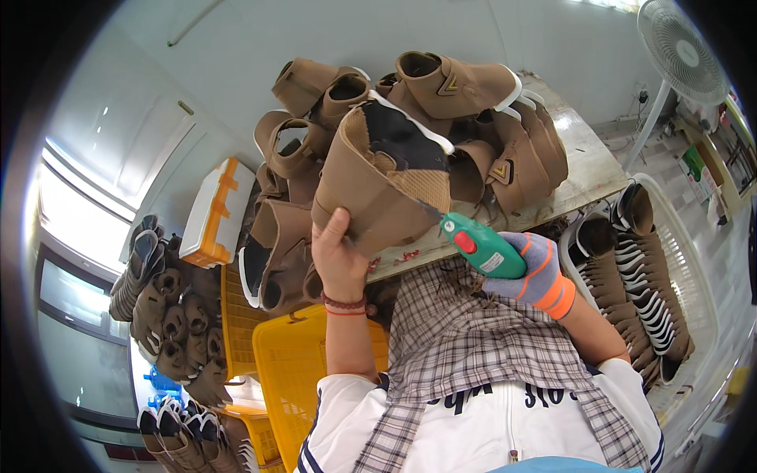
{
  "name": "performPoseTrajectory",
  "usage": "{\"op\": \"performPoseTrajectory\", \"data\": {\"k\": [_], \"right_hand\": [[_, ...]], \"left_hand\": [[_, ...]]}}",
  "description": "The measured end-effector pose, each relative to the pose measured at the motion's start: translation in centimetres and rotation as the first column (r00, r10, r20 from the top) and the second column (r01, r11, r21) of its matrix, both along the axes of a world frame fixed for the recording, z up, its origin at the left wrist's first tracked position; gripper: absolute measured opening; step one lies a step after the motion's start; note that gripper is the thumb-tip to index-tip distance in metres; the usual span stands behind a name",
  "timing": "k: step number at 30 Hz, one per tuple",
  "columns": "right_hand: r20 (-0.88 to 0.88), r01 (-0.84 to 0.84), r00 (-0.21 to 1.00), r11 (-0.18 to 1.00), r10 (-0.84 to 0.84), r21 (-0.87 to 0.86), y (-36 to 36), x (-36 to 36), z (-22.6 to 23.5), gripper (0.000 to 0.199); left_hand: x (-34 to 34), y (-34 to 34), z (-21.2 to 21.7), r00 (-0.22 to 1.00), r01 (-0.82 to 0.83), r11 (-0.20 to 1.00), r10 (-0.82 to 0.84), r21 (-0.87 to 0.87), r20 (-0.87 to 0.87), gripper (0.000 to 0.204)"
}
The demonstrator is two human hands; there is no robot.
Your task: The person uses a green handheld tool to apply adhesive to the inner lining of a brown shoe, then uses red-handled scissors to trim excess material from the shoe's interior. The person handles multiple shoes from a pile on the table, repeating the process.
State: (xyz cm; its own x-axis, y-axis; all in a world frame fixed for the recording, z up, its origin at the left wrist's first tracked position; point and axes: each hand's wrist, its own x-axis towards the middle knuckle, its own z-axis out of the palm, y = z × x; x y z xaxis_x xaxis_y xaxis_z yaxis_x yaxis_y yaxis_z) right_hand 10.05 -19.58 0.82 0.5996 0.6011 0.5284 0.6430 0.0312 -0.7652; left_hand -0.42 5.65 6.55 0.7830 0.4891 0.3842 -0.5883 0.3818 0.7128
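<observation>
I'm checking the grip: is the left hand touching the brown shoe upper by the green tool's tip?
Touching: the head view shows the left hand with its thumb lying on the outside of the brown shoe upper.

Glare from left window (77, 189) (edges bowed)

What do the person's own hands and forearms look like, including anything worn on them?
The left hand is bare, with a dark red beaded bracelet and thin orange-red band at the wrist. The right hand wears a grey-purple glove with orange stripes and cuff. White sleeves leave both forearms bare.
</observation>
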Motion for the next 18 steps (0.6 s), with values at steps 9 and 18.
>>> {"op": "performPoseTrajectory", "data": {"k": [9,18], "right_hand": [[-0.159,0.067,0.985,0.997,-0.063,0.025,0.6,0.1,0.0,0.056],[-0.291,0.057,0.956,0.996,-0.035,0.066,0.2,0.1,1.3,0.056]], "left_hand": [[0.5,-0.6,-3.4,0.980,-0.195,0.906,0.192,0.375,0.044,0.035],[1.6,-2.0,-4.9,0.943,-0.248,0.677,0.333,0.693,0.012,0.021]]}}
